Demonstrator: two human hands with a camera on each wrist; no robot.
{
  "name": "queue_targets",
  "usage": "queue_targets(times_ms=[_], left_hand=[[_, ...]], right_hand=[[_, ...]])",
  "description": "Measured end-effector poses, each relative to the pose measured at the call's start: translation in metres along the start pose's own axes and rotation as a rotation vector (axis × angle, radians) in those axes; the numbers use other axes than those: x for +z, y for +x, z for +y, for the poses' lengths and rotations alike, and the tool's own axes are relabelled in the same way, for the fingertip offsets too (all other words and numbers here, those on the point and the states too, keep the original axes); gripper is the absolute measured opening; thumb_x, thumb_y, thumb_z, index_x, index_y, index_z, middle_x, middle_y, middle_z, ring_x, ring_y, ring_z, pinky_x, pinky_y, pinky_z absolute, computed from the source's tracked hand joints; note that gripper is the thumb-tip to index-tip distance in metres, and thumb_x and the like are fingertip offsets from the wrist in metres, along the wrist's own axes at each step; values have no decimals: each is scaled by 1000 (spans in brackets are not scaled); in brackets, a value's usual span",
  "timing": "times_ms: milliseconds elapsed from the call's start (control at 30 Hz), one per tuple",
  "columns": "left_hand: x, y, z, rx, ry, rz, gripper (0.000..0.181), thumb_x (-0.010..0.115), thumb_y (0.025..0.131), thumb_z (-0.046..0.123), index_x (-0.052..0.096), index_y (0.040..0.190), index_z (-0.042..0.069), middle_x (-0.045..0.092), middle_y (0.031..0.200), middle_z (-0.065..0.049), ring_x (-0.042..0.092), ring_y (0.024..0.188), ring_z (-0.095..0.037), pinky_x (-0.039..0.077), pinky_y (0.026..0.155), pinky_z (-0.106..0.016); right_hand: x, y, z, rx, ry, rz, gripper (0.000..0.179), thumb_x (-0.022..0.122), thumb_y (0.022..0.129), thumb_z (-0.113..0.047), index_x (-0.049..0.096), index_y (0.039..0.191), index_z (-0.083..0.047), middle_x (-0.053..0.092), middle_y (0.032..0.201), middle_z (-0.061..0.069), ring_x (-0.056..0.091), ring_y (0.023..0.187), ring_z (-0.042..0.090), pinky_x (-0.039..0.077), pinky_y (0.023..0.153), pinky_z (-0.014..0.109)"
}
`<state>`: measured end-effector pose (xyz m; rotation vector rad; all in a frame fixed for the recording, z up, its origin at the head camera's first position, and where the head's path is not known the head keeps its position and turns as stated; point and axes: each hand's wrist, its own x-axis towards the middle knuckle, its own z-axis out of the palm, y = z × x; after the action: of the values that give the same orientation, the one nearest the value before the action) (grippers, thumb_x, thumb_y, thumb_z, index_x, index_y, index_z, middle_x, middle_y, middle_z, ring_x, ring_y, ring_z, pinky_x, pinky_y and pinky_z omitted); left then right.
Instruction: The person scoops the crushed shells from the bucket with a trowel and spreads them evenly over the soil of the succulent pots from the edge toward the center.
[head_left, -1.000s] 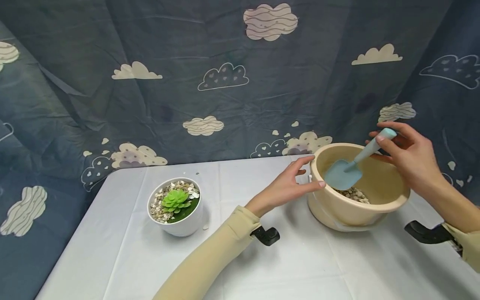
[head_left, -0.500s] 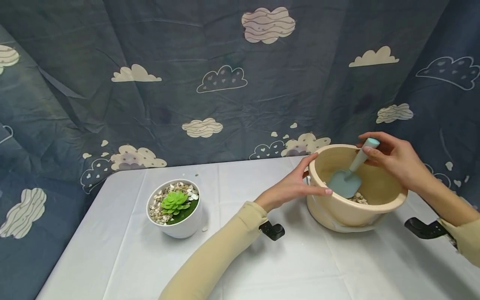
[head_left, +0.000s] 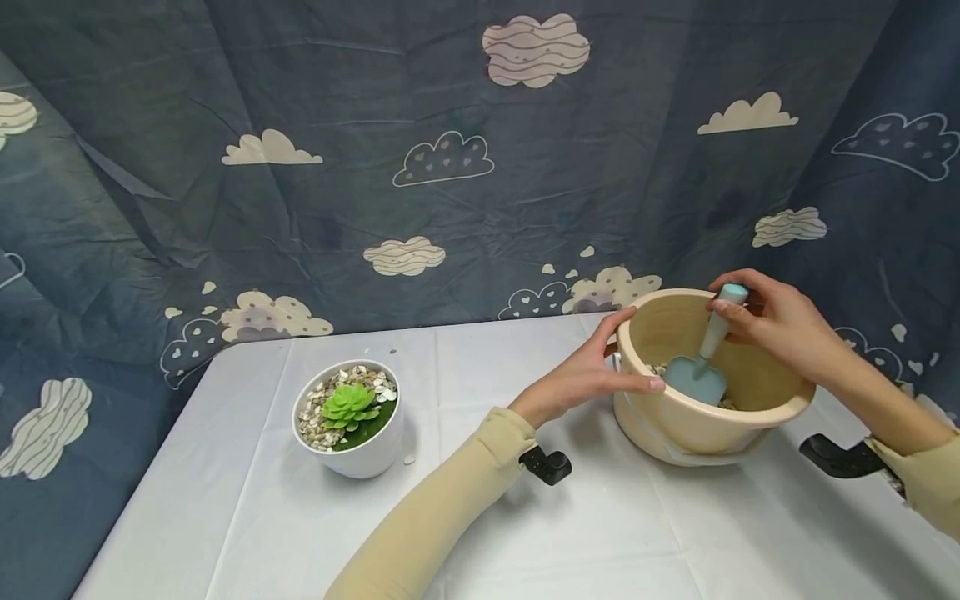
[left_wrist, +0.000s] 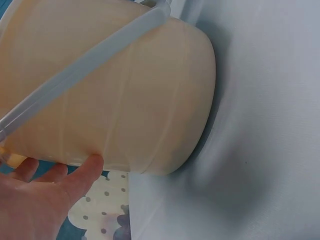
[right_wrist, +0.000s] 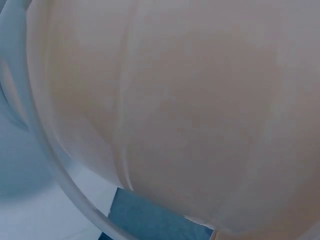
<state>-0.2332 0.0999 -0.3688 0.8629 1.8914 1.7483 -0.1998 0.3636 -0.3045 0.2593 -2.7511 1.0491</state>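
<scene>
A beige bucket (head_left: 697,425) with a pale handle stands on the right of the table, small stones (head_left: 727,403) on its bottom. My left hand (head_left: 573,379) rests against the bucket's left side, thumb and forefinger spread wide along the rim. In the left wrist view, the fingers (left_wrist: 82,177) touch the outer wall. Over the bucket, my right hand (head_left: 783,321) grips a light blue toy shovel (head_left: 716,333) by its handle. The shovel's blade points down inside the bucket, low among the stones. Only the bucket's wall (right_wrist: 190,110) and handle fill the right wrist view.
To the left stands a white pot (head_left: 367,458) with a green succulent (head_left: 350,406) and pebbles in it. A few loose stone chips (head_left: 408,459) lie near the pot. Behind the white-covered table (head_left: 300,533) hangs a dark cloud-patterned cloth (head_left: 337,200).
My right hand has moved left and down, lowering the shovel deeper into the bucket and standing it more upright. My left hand has settled closer onto the rim.
</scene>
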Motion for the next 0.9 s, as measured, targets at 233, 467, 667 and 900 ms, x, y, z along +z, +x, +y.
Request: queue_targets(times_ms=[233,467,667,900], left_hand=[[0,-1,0,9,-6,-5,94,80,81,21,23,153,41,23,151,24,30,136,-5,34,106,-36],[1,-1,-1,2,-10,-1,93,79,82,20,24,153,42,22,152,24,29,136,-5,34,105,-35],[1,0,0,4,-21,-10,94,80,81,18,23,152,43,22,152,24,29,136,-5,34,105,-34],[1,1,-2,12,-22,-1,94,80,81,17,24,153,41,23,151,24,31,135,-6,33,105,-33]], right_hand=[[0,-3,1,26,7,-8,31,56,101,-16,51,127,-1,59,116,25,59,83,-4,59,65,30],[13,-1,-3,97,131,-60,43,54,102,-23,44,133,5,58,121,32,60,85,-6,59,68,37],[19,3,-6,171,331,-29,47,54,103,-22,39,131,12,68,96,-5,68,78,7,59,67,36],[14,2,-5,219,450,54,26,53,102,-20,46,118,-1,68,89,-15,68,76,7,58,64,31]])
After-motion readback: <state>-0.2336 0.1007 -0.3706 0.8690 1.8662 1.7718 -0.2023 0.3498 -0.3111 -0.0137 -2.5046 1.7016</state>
